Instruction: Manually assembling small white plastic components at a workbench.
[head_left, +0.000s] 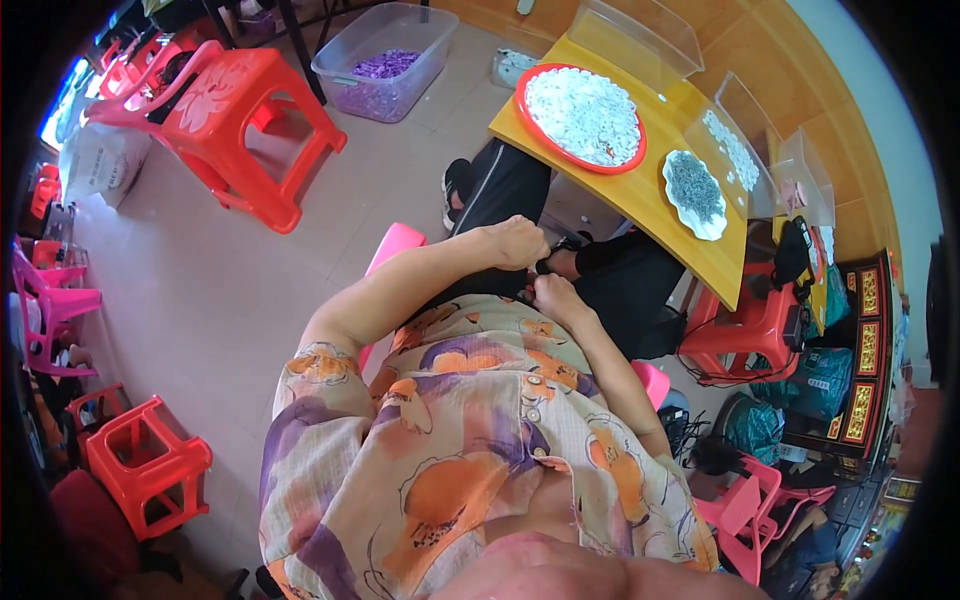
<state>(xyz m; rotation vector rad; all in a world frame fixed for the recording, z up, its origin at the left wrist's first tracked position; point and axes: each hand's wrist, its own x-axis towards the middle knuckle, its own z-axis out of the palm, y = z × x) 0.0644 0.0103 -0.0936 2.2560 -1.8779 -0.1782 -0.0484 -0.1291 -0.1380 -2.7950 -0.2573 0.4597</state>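
1. Two hands: left hand and right hand, curled just beside each other; whether they grip anything, I cannot tell.
2. One scalloped dish, near one red tray, on the yellow table.
3. One white bag, printed.

Small white pieces fill a round red tray on the yellow table.

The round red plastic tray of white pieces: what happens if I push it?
The round red plastic tray would probably slide rather than tip, being wide and low. Its heaped small white pieces could spill if jolted.
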